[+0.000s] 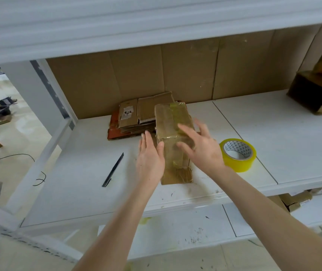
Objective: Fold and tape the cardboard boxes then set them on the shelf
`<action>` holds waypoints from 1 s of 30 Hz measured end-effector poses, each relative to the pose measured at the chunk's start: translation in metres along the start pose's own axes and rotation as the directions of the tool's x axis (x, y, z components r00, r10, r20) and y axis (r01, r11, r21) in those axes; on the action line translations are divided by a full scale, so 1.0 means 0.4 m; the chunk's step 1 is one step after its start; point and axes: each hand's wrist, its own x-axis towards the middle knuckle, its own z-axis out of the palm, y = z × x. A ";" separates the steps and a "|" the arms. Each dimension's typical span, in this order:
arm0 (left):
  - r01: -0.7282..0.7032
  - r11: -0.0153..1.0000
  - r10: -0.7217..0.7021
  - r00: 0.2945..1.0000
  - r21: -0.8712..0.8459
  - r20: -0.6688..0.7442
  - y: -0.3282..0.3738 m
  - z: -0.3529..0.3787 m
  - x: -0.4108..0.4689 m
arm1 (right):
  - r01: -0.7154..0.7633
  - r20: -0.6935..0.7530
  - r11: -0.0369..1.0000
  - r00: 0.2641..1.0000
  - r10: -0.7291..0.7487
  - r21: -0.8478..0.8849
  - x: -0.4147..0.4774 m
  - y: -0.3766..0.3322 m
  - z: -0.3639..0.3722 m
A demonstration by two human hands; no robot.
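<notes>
On the shelf [244, 124], taped box [166, 122]

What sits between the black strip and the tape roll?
In the head view, the taped box lies there, with the left hand and right hand at its sides.

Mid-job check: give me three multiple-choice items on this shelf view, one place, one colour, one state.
1. Where is the tape roll relative to the taped box?
A. on top of it
B. right of it on the shelf board
C. behind it

2. What colour is the tape roll?
A. yellow
B. blue
C. black

3. How are the left hand and right hand?
A. both gripping the tape roll
B. both fists
C. both open at the box

1 B: it sits on the board right of the box.
2 A: its band is yellow.
3 C: fingers straight, nothing held.
</notes>
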 end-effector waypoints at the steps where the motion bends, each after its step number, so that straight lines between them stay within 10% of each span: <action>1: -0.062 0.998 0.062 0.998 -0.012 -0.014 0.009 0.000 -0.005 | 0.021 0.010 1.000 1.000 -0.021 -0.014 -0.002 -0.005 0.004; 9: 0.039 0.988 -0.024 0.994 -0.149 0.104 0.022 0.004 0.032 | -0.079 0.074 0.980 0.995 0.066 0.181 0.005 -0.011 -0.041; 14: 0.036 0.946 -0.087 0.986 0.323 0.144 0.012 -0.091 0.112 | -0.192 0.195 0.648 0.978 0.067 0.737 -0.009 -0.037 -0.078; 19: -0.136 0.837 -0.059 0.941 0.530 0.334 0.082 -0.080 0.123 | -0.303 -0.029 0.752 0.919 0.393 0.585 0.046 0.021 -0.077; 30: -0.379 0.664 -0.046 0.840 0.644 0.540 0.164 -0.077 0.134 | -0.403 0.245 0.804 0.913 0.325 0.436 0.111 0.081 -0.075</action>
